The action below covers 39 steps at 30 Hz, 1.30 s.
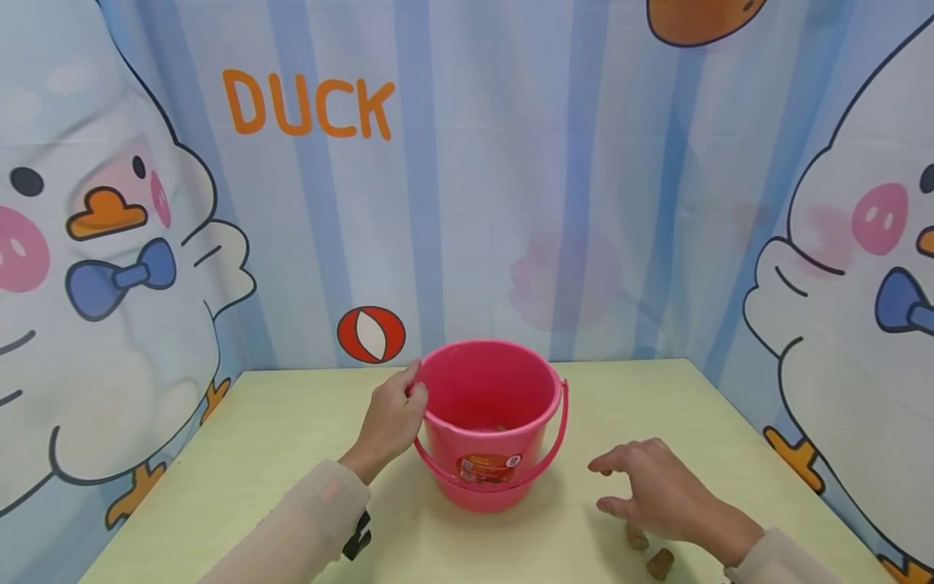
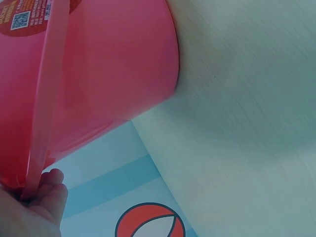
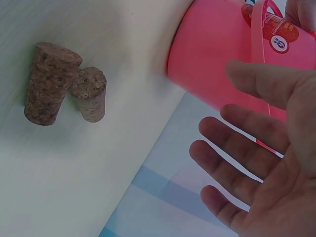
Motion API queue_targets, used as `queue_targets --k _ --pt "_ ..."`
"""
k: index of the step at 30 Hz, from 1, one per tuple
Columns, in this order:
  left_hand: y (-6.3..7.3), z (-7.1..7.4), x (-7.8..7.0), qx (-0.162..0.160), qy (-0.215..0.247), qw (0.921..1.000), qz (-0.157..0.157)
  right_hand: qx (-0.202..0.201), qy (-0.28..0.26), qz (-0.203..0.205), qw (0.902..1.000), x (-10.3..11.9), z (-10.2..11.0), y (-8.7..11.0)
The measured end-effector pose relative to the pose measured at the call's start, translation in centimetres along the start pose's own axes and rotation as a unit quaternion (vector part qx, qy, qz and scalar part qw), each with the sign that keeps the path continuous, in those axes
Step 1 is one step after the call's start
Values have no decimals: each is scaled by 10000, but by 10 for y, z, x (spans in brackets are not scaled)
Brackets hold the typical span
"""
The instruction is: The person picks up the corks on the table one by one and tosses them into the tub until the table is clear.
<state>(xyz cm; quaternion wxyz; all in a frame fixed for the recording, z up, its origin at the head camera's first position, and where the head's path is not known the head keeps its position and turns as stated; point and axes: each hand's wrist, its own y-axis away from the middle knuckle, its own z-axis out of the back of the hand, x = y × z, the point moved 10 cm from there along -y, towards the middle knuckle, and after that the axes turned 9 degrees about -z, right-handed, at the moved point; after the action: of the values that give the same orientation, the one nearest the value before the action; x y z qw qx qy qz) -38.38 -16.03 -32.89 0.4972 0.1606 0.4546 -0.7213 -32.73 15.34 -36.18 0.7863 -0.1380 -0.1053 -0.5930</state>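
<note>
A pink plastic bucket (image 1: 485, 454) stands upright on the table, its handle (image 1: 550, 450) hanging down across the front. My left hand (image 1: 390, 414) grips the bucket's rim at the left side, thumb over the edge. A small tan bit (image 1: 500, 427) shows inside on the bottom. To the right of the bucket my right hand (image 1: 660, 491) hovers with fingers spread and nothing in them. Two tapered corks lie on the table below that hand: a larger, darker cork (image 3: 51, 84) and a smaller, paler cork (image 3: 90, 94), side by side in the right wrist view.
The pale wood-grain table (image 1: 292, 454) ends at a striped blue curtain (image 1: 481, 162) printed with ducks, which also closes off both sides. A dark clip-like item (image 1: 357, 537) sits at my left cuff.
</note>
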Motion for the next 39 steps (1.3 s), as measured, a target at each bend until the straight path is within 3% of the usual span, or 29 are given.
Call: queue_targets --k 18,28,35,39 --pt "1 1 -1 23 23 10000 10 297 259 720 9966 -3 -6 7" --pt "0 1 -1 7 -28 10000 13 800 239 283 9961 -16 -17 5" --pt "0 1 -2 19 -22 10000 -35 768 408 526 9948 -22 -19 8" --pt "0 0 -1 34 -41 10000 -3 813 524 455 9943 -25 -22 8"
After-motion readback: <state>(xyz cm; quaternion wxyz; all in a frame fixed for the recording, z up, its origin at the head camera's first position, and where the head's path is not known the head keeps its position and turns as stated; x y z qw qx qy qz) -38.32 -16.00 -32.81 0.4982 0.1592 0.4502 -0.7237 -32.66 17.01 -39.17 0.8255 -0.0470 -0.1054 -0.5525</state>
